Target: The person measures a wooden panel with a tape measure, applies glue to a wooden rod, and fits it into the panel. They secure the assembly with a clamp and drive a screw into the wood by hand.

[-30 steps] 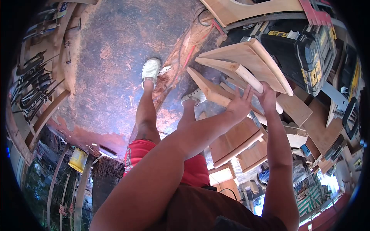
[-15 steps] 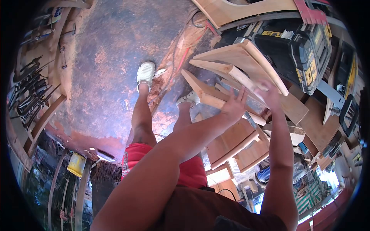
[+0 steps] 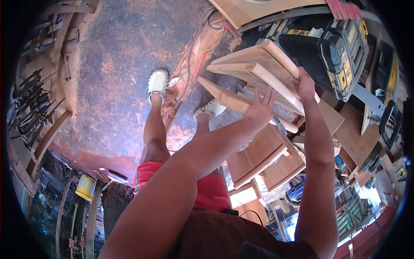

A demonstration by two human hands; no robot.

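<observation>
Several wooden panels with thick rounded edges stand on the floor to my right, leaning side by side. My right hand (image 3: 304, 86) has its fingers curled over the rounded edge of the outermost wooden panel (image 3: 280, 59). Beside it is a second wooden panel (image 3: 276, 88) with a similar rounded edge. My left hand (image 3: 260, 111) lies against the nearer wooden piece (image 3: 228, 96), fingers stretched out and slightly apart, pointing toward the second panel. Part of the nearer piece is hidden under this hand.
Black and yellow tool cases (image 3: 340, 64) stand beyond the panels, near a handsaw (image 3: 371, 101). More wooden pieces with rounded edges (image 3: 258, 151) lie closer to my body. Clamps (image 3: 30, 112) hang at the left, above a yellow bucket (image 3: 86, 187). A cable (image 3: 189, 64) runs along the floor.
My right hand, blurred over the second panel before, has moved up onto the outermost panel's edge and closed there. The left hand stays nearly in place. The whole view has shifted slightly.
</observation>
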